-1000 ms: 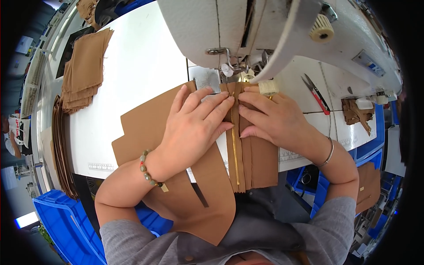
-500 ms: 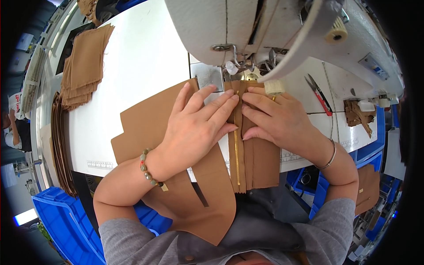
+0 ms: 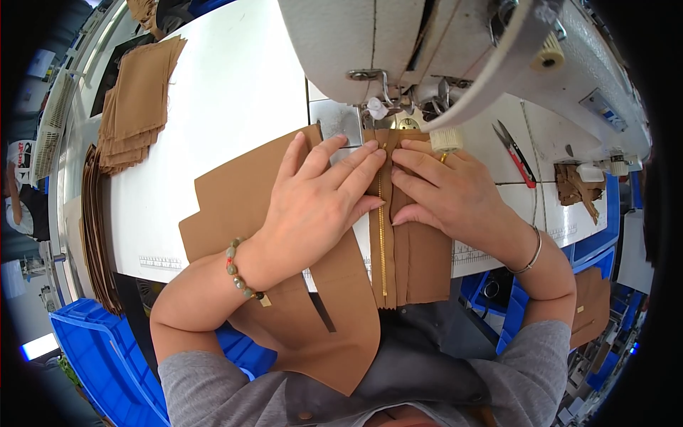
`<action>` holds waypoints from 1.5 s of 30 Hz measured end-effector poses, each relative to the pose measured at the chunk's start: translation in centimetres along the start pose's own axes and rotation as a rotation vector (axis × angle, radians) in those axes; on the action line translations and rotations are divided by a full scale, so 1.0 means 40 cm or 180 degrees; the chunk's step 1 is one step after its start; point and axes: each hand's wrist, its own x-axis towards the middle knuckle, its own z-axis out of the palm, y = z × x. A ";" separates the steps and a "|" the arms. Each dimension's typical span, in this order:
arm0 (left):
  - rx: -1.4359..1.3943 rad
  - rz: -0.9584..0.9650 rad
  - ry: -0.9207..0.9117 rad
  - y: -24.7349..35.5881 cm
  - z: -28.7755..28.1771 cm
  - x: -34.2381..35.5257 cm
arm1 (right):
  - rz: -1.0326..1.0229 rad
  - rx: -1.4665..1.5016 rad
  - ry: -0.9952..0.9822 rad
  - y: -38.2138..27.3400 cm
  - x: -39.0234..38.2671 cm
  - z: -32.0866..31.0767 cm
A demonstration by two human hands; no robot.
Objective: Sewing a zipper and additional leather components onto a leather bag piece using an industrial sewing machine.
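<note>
"So, where is the gold-toothed metal zipper [image 3: 384, 249]?"

"Lengthwise on a strip of brown cloth [image 3: 374, 267], running from just below the head of the bulky white sewing machine [image 3: 334, 43] to past the near edge of the smooth white table [image 3: 235, 92]."

"And the hands?"

"The left hand [image 3: 324, 199] is spread, palm over the large brown fabric panel [image 3: 345, 285] with the narrow dark slit, fingertips by the zipper's upper end. The right hand [image 3: 445, 186] is spread too, thumb apart from the bent fingers, their tips touching brown cloth just right of the teeth."

"How does the panel lie?"

"Partly on the table, its lower part over the near edge."

"Anything beside them?"

"Red-handled snips [image 3: 517, 156] with dark blades, right of the right hand; a stack of flat brown fabric pieces [image 3: 141, 89], far left."
</note>
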 end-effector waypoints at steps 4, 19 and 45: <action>-0.0020 0.0008 -0.0002 0.000 0.000 0.001 | -0.0011 0.0017 -0.0004 0.001 -0.002 0.000; 0.0048 -0.0059 -0.0006 -0.025 0.005 0.028 | 0.0102 -0.0086 0.0053 0.032 0.003 0.037; -0.0253 0.0299 0.0526 -0.054 0.042 0.029 | -0.1296 -0.0109 0.0160 -0.079 -0.054 0.021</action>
